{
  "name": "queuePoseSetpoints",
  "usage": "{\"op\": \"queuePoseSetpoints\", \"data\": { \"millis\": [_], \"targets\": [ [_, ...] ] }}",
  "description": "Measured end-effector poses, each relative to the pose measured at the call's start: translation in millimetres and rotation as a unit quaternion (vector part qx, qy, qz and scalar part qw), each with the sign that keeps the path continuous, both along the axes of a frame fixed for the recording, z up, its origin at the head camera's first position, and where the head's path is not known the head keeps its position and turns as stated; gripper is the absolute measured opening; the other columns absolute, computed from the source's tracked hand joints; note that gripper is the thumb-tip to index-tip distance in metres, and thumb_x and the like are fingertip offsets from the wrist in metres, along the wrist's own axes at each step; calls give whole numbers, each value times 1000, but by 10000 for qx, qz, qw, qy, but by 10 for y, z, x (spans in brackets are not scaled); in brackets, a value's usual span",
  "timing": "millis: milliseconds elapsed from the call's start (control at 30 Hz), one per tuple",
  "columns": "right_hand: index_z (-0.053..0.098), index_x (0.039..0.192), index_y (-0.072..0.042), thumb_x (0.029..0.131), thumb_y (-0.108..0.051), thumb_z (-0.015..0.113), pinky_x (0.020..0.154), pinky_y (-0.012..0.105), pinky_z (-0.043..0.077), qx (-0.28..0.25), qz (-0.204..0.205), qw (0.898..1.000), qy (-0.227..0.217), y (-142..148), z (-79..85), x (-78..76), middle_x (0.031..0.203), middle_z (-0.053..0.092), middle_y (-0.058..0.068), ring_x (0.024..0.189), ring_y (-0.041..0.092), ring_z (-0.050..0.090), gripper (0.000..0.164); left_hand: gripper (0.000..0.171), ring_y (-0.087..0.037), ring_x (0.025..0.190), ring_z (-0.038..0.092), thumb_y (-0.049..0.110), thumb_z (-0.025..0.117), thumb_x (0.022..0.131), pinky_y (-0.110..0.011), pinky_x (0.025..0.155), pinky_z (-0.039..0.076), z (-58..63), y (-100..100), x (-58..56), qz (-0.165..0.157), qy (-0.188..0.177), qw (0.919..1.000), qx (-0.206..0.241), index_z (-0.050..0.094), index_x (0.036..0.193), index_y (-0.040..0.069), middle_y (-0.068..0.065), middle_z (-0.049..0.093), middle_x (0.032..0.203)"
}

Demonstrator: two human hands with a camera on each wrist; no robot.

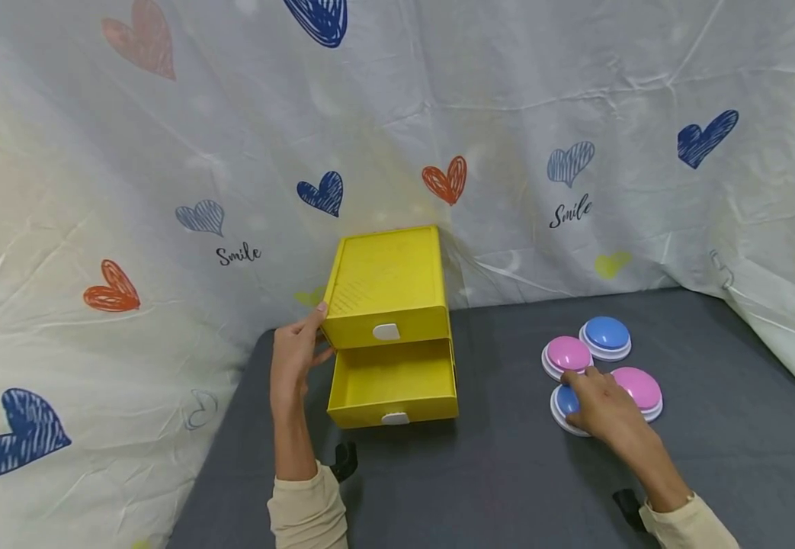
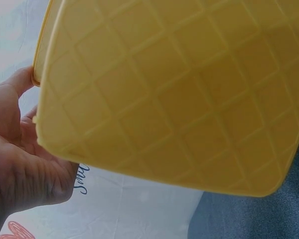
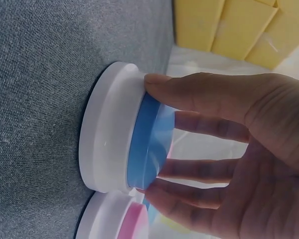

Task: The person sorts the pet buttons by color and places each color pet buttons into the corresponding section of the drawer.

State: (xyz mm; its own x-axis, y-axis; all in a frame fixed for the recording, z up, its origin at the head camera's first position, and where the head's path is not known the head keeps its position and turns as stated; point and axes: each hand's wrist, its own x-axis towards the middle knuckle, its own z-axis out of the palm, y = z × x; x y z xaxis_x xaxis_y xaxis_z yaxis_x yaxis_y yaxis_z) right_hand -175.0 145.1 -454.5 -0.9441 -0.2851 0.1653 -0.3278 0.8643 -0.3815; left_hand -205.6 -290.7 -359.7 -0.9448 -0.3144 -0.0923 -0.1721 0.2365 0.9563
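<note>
A yellow two-drawer box [image 1: 390, 274] stands against the curtain, its lower drawer [image 1: 393, 381] pulled out and its upper drawer closed. My left hand [image 1: 296, 358] touches its upper left front corner with fairly straight fingers. In the left wrist view the patterned side panel [image 2: 169, 94] hides some fingertips of that hand [image 2: 25, 149]. On the right, my right hand [image 1: 606, 404] grips a blue push button [image 1: 565, 402] with a white base, thumb and fingers on opposite sides. In the right wrist view the button [image 3: 152, 142] sits on the table under the hand [image 3: 239, 134].
Close around the right hand are a pink button [image 1: 569, 353], another blue button [image 1: 607, 333] and a second pink button [image 1: 639, 387]. A dark grey cloth [image 1: 479, 488] covers the table. Behind hangs a white curtain [image 1: 383, 114] with printed hearts.
</note>
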Motion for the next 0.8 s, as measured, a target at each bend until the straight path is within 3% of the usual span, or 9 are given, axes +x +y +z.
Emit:
{"op": "queuePoseSetpoints", "data": {
  "millis": [200,433,600,800],
  "targets": [
    [72,109,1,71,-4,88,77,57,55,-266,-137,9994,-199,0,9,-5,99,68,22,87,36,64,42,74,-35,141,59,63,59,100,-38,104,59,5,-2,-6,-2,-66,10000,-2,60,147,6,-16,48,161],
    [74,107,1,70,-10,91,80,54,53,-421,-114,9990,59,-36,72,10,96,69,19,87,34,63,42,76,-34,140,60,65,59,99,-37,105,59,25,16,-11,24,-77,10000,12,60,147,5,-16,49,160],
    [75,107,-2,70,-15,91,81,53,54,-590,31,9979,276,-126,238,39,98,70,17,88,35,63,42,76,-34,140,59,64,59,99,-40,106,58,34,20,-16,56,-67,10000,44,63,144,3,-15,49,161],
    [76,113,-4,77,-17,88,88,53,56,-1067,182,9939,220,-298,540,126,113,73,18,103,37,64,40,76,-35,142,57,63,58,100,-40,107,57,27,21,-16,39,-126,9999,25,61,145,3,-16,46,162]
  ]
}}
